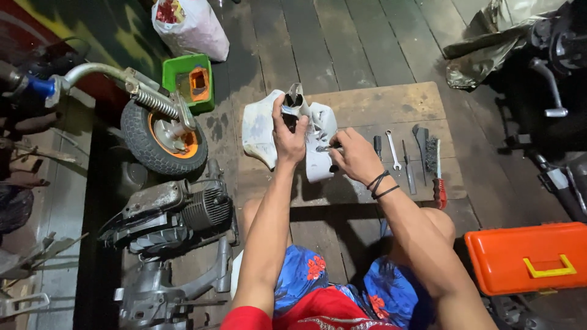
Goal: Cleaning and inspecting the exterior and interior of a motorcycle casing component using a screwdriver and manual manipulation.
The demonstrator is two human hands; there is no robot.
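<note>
white plastic fairing panel (260, 131) stands on the low wooden workbench (391, 101), held up between both hands. left hand (288, 137) wraps its upper middle, fingers (282, 110) curled over the top edge beside a dark fitting. right hand (354, 153) pinches a small metal tool (325, 147) (too small to name), its tip against the panel's inner face. a screwdriver (378, 146), open-end spanner (393, 150) and red-handled wire brush (435, 168) lie just right; an orange toolbox (532, 256) sits near the knee.
</note>
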